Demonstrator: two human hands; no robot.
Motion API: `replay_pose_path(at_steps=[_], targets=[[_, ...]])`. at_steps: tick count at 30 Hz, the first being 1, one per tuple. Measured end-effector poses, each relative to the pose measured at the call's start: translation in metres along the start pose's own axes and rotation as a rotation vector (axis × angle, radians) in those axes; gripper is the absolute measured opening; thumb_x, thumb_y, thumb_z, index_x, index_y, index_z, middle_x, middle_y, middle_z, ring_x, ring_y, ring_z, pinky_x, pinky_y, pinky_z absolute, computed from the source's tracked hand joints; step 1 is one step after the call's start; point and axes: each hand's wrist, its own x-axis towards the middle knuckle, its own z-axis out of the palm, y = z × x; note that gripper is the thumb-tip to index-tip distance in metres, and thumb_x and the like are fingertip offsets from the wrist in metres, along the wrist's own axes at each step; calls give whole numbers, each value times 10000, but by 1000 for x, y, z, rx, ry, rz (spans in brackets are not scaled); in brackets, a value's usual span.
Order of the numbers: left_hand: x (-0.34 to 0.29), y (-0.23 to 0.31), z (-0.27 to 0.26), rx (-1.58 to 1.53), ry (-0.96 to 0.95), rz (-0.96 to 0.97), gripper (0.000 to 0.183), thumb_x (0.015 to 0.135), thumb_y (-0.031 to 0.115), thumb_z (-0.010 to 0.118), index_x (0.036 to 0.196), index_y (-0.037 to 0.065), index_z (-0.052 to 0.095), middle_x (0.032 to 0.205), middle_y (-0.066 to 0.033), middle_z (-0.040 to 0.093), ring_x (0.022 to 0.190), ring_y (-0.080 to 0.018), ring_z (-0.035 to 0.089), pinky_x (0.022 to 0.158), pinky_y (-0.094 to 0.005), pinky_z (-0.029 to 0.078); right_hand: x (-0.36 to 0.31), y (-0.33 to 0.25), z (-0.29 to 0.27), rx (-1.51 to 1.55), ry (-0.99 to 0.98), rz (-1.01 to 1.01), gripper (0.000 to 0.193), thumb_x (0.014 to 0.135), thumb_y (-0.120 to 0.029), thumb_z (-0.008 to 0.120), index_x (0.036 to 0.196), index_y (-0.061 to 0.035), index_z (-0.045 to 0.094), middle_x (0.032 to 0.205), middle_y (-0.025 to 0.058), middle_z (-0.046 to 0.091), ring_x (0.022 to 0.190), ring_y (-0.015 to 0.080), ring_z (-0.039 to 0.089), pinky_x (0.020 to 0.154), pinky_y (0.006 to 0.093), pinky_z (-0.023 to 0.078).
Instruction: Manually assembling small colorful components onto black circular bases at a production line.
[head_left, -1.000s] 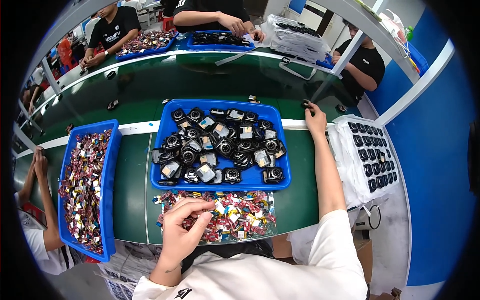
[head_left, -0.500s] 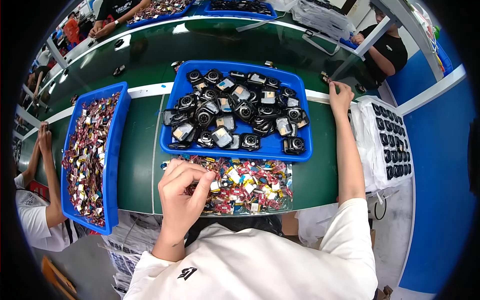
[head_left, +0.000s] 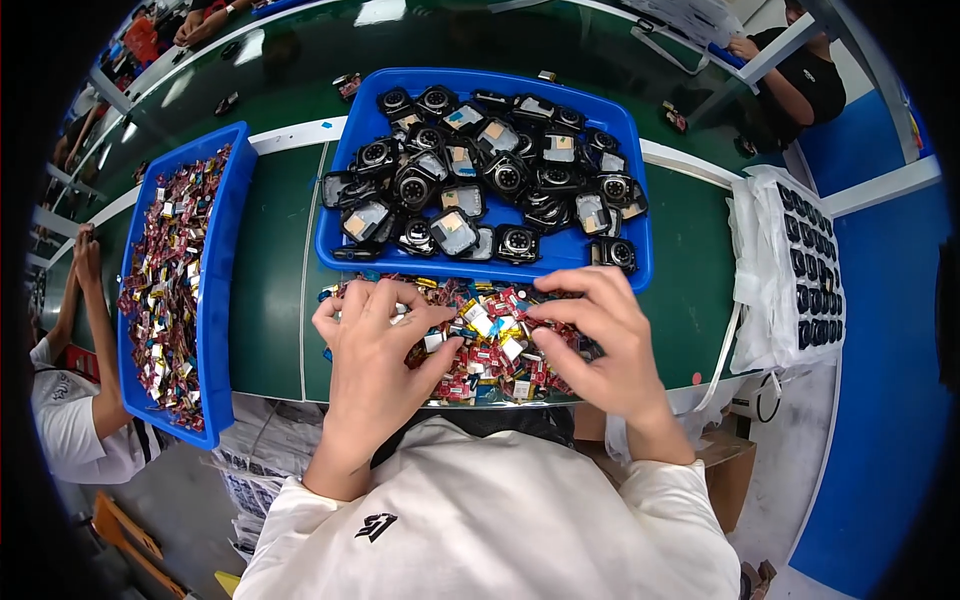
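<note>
A heap of small red circuit parts with white and yellow pieces [head_left: 497, 335] lies on the bench in front of me. Over its left side is my left hand [head_left: 380, 345], fingers curved downward, thumb and forefinger apart with nothing visible between them. At the heap's right side my right hand [head_left: 607, 340] reaches in, its thumb and fingers spread and its fingertips at the parts. Just beyond both hands stands a blue tray [head_left: 330, 250] of black watch cases [head_left: 507, 177], some showing round backs, others open and pale inside.
To the left a long blue bin [head_left: 212, 330] holds many similar red parts. Stacked trays of black watch cases [head_left: 815, 265] stand at the right. On the green belt [head_left: 440, 45] beyond sits a small part [head_left: 673, 117]. Co-workers sit left and across.
My right hand has come back from a small part on the far belt, which stays there, to the heap. My left hand's thumb and forefinger have parted. The view has shifted.
</note>
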Motion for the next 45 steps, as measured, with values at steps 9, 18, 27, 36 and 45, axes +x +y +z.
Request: replay_pose_path(at_steps=[9, 18, 27, 36, 45], targets=[[-3, -10, 3, -638, 213, 23, 246, 597, 71, 832, 817, 59, 721, 818, -51, 716, 779, -181, 592, 753, -314, 409, -7, -24, 33, 131, 247, 40, 146, 736, -36, 733, 871, -17, 684, 898, 91, 671, 778, 256, 586, 698, 334, 469], [-8, 0, 11, -565, 130, 182, 311, 626, 63, 790, 934, 70, 750, 885, -64, 730, 769, -197, 578, 796, -309, 368, -12, -33, 39, 594, 200, 332, 322, 753, -149, 759, 990, 34, 641, 930, 122, 655, 743, 185, 582, 602, 278, 455], [-7, -7, 13, -1086, 28, 147, 165, 678, -6, 784, 832, -4, 725, 801, -108, 716, 751, -186, 583, 737, -315, 437, -10, -20, 43, 809, 210, 191, 133, 839, 78, 610, 944, 31, 676, 929, 103, 653, 676, 83, 538, 566, 204, 397], [-14, -2, 11, -1049, 22, 7, 175, 673, -24, 772, 815, 17, 677, 805, -90, 709, 766, -168, 598, 754, -296, 443, -18, -19, 45, 873, 131, 215, 95, 846, -39, 688, 925, 13, 690, 885, 86, 677, 643, 88, 509, 546, 217, 368], [-5, 1, -12, -620, -185, 140, 355, 658, 49, 785, 943, 61, 574, 693, 20, 653, 744, -142, 587, 795, -299, 386, -15, -20, 22, 529, -15, 63, 40, 809, -29, 678, 814, 6, 661, 763, 89, 651, 700, 210, 572, 662, 316, 440]])
